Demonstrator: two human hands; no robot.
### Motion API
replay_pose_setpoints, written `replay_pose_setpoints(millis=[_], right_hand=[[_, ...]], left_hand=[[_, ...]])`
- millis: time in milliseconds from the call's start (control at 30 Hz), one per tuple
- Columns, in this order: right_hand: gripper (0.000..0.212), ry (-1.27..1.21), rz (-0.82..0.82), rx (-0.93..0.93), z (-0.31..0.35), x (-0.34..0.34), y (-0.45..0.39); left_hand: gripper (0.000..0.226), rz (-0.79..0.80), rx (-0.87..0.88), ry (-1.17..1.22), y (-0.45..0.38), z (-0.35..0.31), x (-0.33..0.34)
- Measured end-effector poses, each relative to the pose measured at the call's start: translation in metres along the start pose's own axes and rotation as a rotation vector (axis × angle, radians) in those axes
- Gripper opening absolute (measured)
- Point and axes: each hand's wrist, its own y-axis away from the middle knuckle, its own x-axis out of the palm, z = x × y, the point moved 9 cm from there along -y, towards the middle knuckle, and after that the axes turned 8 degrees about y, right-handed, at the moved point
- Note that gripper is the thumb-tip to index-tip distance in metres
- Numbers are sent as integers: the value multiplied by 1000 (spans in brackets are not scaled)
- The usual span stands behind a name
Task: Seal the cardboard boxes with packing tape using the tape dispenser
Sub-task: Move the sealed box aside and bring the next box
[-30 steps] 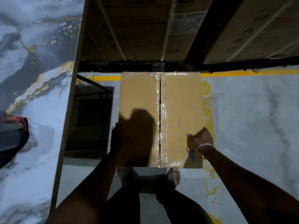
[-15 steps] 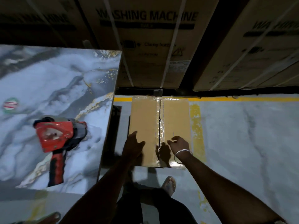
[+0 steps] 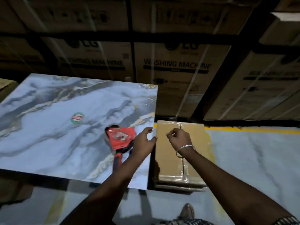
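On the marble-patterned table top (image 3: 48, 132), near its right edge, a red tape dispenser (image 3: 121, 138) is laid flat, with its handle pointed toward the person. A small round green and red sticker (image 3: 77, 117) is stuck on the table, well apart from the dispenser and to its left. The left hand (image 3: 142, 142) is held over the right edge of the table, just beside the dispenser's right side. Its fingers are spread and only a little bent, and nothing is held in it; whether the dispenser is touched by it cannot be told. Below the table's right edge, a cardboard box (image 3: 165, 153) is set on the pale floor (image 3: 251, 159), close against the table. Shiny clear tape is seen down the middle seam of the box and across its near and far ends. The right hand (image 3: 178, 138) is held above the far part of the box, with its fingers curled in and the thumb and first finger brought together; it cannot be told if anything small is pinched there. A thin metal bangle (image 3: 185, 150) is worn on the right wrist. A yellow line (image 3: 251, 129) is painted on the floor behind the box. Big brown cartons (image 3: 175, 69) marked "WASHING MACHINE" are stacked along the back, and they are bound with pale straps.
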Motion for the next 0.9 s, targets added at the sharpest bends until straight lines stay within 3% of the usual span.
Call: replay_pose_setpoints(millis=[133,433,667,900], right_hand=[[15,-27,-41,-36,95,34,28],[13,15,75,-274,312,159,82],[16,76,253,-388,429,258,83],[18,106,392,-457,543,356,59]], left_hand=[[41,-20,28,78,4,4,-106],[32,-336,-42,127,23,77,-368],[29,-515,-143,232,12,132,-502],[28,-628,-202,191,-17,179,-622]])
